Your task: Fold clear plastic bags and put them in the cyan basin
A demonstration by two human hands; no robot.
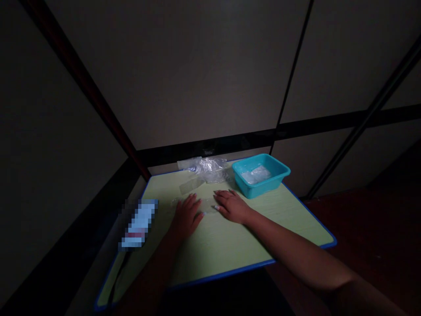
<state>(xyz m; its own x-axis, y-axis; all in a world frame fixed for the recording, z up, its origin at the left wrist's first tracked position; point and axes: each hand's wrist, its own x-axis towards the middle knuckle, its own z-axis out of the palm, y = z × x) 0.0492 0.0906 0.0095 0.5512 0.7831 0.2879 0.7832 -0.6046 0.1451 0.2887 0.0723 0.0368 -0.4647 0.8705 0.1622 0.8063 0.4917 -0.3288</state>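
A clear plastic bag (208, 205) lies flat on the pale yellow-green table (226, 241), stretched between my two hands. My left hand (187, 215) rests on its left end, fingers spread. On its right end my right hand (232, 205) lies palm down with the fingers extended. Just beyond them sits a loose heap of crumpled clear plastic bags (210, 169). A turquoise plastic basin (261, 188) stands past my right hand, and a folded clear bag (257, 174) lies inside it.
A blurred-out, lit rectangular device (140, 226) lies at the table's left edge, with a dark cord (117, 276) running toward me. Blue trim (223, 274) borders the table. Large panelled doors (207, 74) rise directly behind it.
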